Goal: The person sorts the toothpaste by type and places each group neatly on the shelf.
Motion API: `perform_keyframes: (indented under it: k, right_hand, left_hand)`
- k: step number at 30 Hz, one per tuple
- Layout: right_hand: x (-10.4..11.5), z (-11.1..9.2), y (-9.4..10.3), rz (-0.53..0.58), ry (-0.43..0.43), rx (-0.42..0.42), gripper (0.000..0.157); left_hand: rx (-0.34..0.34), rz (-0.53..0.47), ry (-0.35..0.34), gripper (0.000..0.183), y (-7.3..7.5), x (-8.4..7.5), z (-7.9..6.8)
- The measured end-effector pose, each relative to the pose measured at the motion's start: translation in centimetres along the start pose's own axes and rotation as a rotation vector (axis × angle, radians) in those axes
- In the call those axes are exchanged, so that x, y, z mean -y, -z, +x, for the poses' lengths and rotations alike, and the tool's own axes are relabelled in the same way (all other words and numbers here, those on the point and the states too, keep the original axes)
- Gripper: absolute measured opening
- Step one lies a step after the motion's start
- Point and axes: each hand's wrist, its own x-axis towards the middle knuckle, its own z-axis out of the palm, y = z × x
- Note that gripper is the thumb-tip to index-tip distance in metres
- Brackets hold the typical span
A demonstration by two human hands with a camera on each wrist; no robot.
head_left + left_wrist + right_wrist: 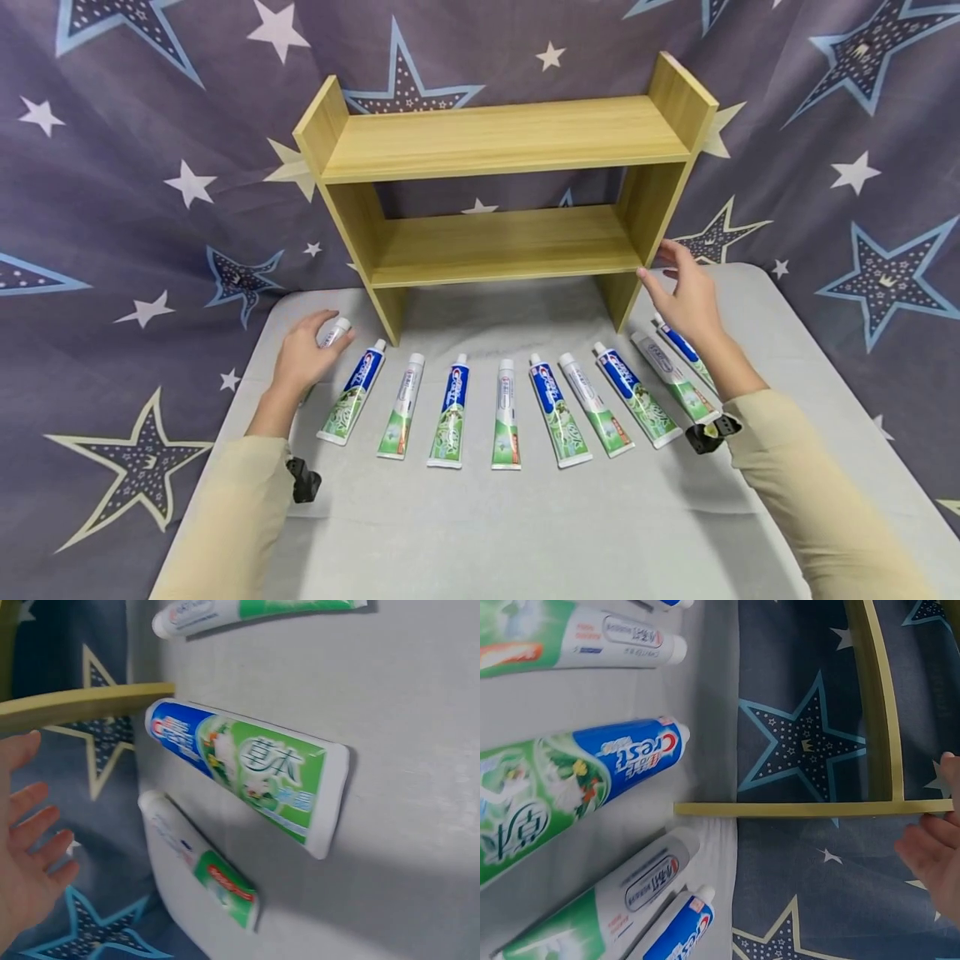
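A two-tier wooden shelf stands at the back of the table. My right hand is at its right side panel, thumb on one side of the board and curled fingers on the other. My left hand, fingers apart and holding nothing, hovers over the leftmost toothpaste tube, partly hiding it. In the left wrist view the left hand is clear of the shelf's board. Beside that tube lies a blue-and-green Crest toothpaste tube. Below the right hand lie a white-and-green tube and another blue one.
Several more toothpaste tubes, including a white-and-green one in the middle, lie fanned out before the shelf, caps toward it. They rest on a grey-white table cover. A star-patterned curtain hangs behind and around the table.
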Motion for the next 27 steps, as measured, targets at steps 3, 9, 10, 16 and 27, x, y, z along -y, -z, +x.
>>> perform_keyframes:
  k: [3,9,10,16,27]
  right_hand:
    - [0.0,0.4,-0.2,0.056,-0.015,-0.049,0.046]
    - [0.2,1.2,-0.2,0.17,-0.073,-0.156,0.037]
    - [0.2,1.3,-0.1,0.197,-0.086,-0.169,0.036]
    - [0.4,1.9,0.4,0.355,-0.163,-0.199,0.035]
    - [-0.9,2.9,1.4,0.739,-0.134,-0.139,0.024]
  left_hand:
    - [0.036,-0.017,0.052,0.058,-0.6,0.8,0.5]
    - [0.114,0.001,0.128,0.056,-1.6,2.7,1.1]
    - [0.127,0.011,0.143,0.056,-1.7,3.0,1.2]
    - [0.185,0.031,0.22,0.059,-2.1,4.6,1.4]
    - [0.234,0.045,0.299,0.058,-3.6,7.7,1.6]
